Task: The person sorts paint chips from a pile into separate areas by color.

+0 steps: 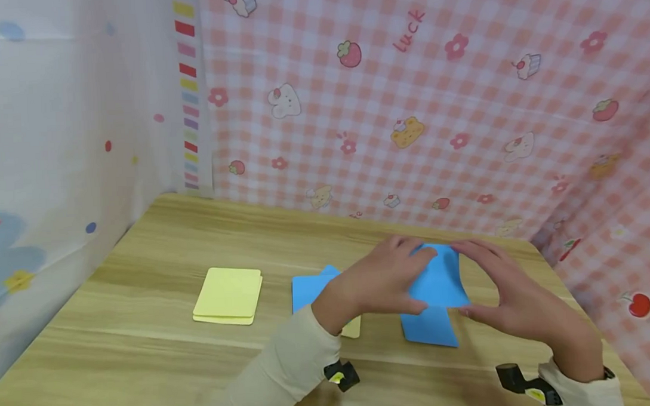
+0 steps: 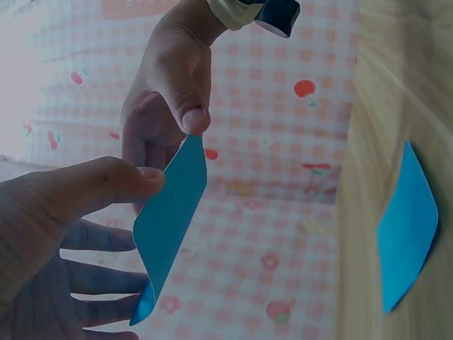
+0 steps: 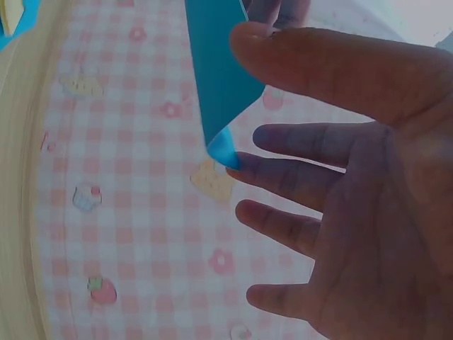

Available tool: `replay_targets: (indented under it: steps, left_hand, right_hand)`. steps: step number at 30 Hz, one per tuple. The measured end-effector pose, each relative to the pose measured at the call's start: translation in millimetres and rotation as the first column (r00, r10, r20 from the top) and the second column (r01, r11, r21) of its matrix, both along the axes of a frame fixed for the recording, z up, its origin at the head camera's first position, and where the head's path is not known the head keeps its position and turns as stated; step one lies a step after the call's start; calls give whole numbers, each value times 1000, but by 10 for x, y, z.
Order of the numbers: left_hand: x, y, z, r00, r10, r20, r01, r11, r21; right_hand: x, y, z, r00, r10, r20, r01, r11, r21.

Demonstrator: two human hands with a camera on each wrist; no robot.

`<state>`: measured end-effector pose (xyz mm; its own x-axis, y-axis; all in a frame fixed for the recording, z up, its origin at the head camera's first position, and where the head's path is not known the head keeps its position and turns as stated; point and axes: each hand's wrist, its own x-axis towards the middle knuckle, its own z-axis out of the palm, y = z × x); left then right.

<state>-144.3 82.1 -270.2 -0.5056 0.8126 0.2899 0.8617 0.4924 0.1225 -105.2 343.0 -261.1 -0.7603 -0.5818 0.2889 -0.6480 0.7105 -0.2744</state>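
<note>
Both hands hold a blue paper sheet by opposite edges, raised above the table and slightly bowed. My left hand has its thumb and fingertips at the left edge. At the opposite edge, my right hand grips with thumb and fingertips, its other fingers spread. The left wrist view shows the held sheet curling at its lower corner. A second blue sheet lies on the table beneath, partly covered by the raised one in the head view.
Two yellow square sheets lie stacked on the wooden table at the left. Under my left wrist are more blue sheets and a yellow one, partly hidden. A checked cloth hangs behind the table.
</note>
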Motion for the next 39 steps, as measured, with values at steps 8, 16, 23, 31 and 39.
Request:
replay_targets:
  steps: [8, 16, 23, 31, 39]
  left_hand:
    - [-87, 280, -98, 999, 31, 17, -30, 998, -55]
    - [-188, 529, -488, 975, 149, 167, -119, 977, -177]
    - [-232, 662, -858, 940, 240, 243, -170, 946, -276]
    - [-272, 687, -1074, 919, 269, 288, -163, 925, -344]
    - [-295, 553, -778, 929, 211, 305, -150, 966, -211]
  right_hand:
    - [-53, 199, -51, 988, -58, 143, 57, 998, 9]
    - [-202, 179, -390, 922, -192, 336, 149, 977, 152]
    - [-355, 98, -754, 892, -218, 396, 116, 957, 266]
    - [-386, 1, -960, 885, -249, 393, 115, 935, 334]
    - [-324, 35, -634, 926, -200, 320, 120, 960, 252]
